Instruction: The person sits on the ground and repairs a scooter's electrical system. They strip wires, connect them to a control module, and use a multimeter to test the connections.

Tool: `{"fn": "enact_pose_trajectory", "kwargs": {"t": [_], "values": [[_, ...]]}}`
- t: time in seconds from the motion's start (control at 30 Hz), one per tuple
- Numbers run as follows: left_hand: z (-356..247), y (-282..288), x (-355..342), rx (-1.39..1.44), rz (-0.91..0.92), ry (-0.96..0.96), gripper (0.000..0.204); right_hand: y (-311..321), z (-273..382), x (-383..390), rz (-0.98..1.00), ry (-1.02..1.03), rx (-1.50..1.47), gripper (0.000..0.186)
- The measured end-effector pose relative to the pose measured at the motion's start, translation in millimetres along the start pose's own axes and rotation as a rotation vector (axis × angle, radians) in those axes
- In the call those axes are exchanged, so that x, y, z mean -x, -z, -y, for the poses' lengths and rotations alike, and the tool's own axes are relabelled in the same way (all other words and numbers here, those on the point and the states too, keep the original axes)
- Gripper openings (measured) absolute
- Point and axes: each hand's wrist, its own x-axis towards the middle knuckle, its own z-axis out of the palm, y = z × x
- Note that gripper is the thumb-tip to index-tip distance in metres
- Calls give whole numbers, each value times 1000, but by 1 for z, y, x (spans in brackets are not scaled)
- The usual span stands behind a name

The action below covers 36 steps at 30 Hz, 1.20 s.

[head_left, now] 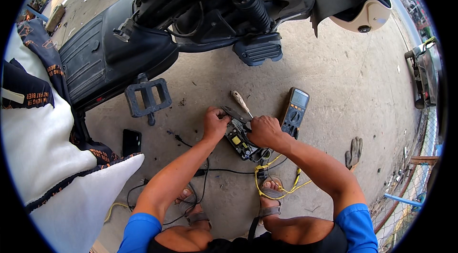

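1. Presently, board (235, 138) sits on or just above the ground (324, 105), below both hands and between the forearms; actual contact with the ground cannot be told.
2. Right hand (265, 132): fingers wrapped round the handle end of a dark tool (233, 112), clamped on it. Pliers or snips; type unclear.
3. Left hand (216, 122): thumb and fingertips at the tool's tip, over the board's far left corner. Whether they pinch anything: cannot tell.
4. Technique, judged: left fingertips should sit clear of the line where the tool closes, since they are right beside its tip.
5. Board wants a firm rest before any squeeze; a tilt could let the tool skid onto the yellow part (236, 140) or its neighbours.
6. Small, short squeezes at the tip should serve better than one hard wrench; parts look close-packed.
7. Caution: a charge could remain in the board. Worth a check with the meter (296, 110), which lies just right of the right hand, before metal bridges any contacts.
8. Yellow cord (260, 169) loops near the board's near end; slack best laid aside so that it cannot drag.
9. Screwdriver (240, 102) lies just beyond the tool; allow the right wrist room to turn without knocking it.
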Motion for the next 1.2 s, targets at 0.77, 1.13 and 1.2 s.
{"fn": "enact_pose_trajectory", "kwargs": {"t": [0.77, 1.13, 1.2], "values": [[7, 0, -4, -28, 3, -51, 11, -11, 3, 0, -52, -21, -37, 37], [2, 3, -2, 48, 3, -65, 9, -9, 1, -1, -27, 19, -52, 34], [3, 5, -3, 17, 27, -85, 9, -10, 0, -1, -21, 22, -66, 34]]}}
